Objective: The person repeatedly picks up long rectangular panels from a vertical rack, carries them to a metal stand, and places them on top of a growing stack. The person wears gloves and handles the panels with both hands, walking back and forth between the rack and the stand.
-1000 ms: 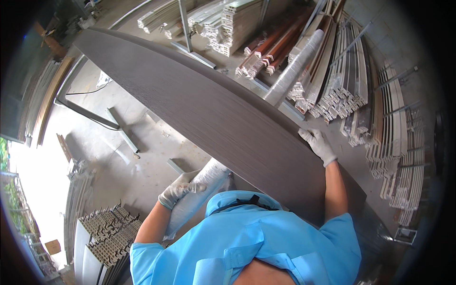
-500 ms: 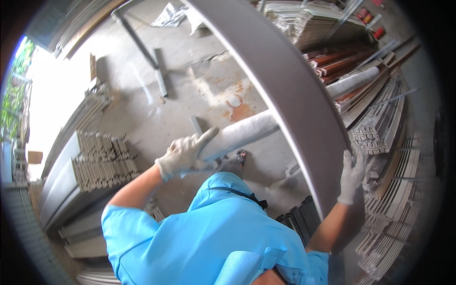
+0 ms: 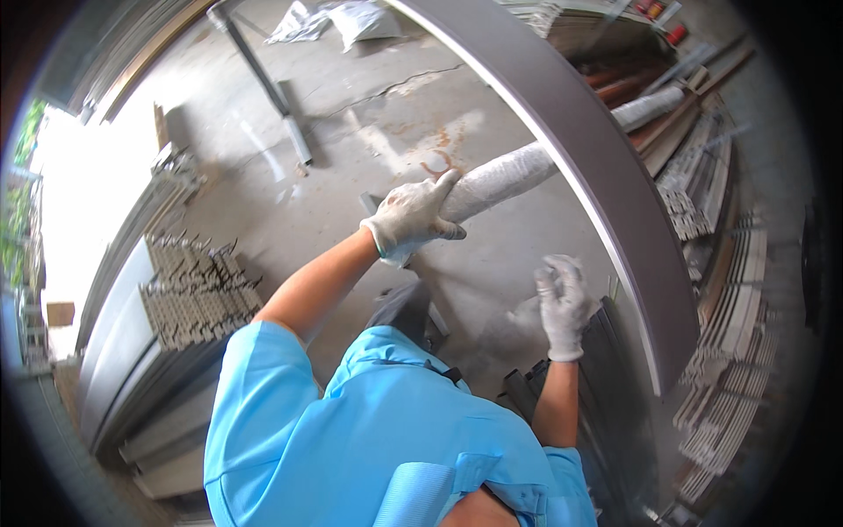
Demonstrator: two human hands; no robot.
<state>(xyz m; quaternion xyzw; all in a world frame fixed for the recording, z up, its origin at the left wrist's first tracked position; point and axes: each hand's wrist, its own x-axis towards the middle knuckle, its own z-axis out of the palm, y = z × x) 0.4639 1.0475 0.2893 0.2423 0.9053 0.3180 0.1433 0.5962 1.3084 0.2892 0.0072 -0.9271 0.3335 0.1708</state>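
Blue-sleeved person, gloved hands near a wrapped roll and long dark panel.
Right hand (image 3: 562, 303) hangs free, fingers loose, just beside panel (image 3: 606, 184); left hand (image 3: 413, 218) grips wrapped roll (image 3: 514, 180) at its near end, above concrete floor (image 3: 369, 114). Roll looks stiff, wrap likely slippery; panel probably heavy, best held at edges.

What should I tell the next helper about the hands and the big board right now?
Left hand: gloved, gripping the end of a wrapped grey tube.
Right hand: gloved, fingers open, beside the long dark board, not clearly touching it.
The board runs up and away on the right, above the concrete floor; the tube passes behind it.
Done: the tube is in hand.
Left: the board has no visible grip on it, so check what supports it.
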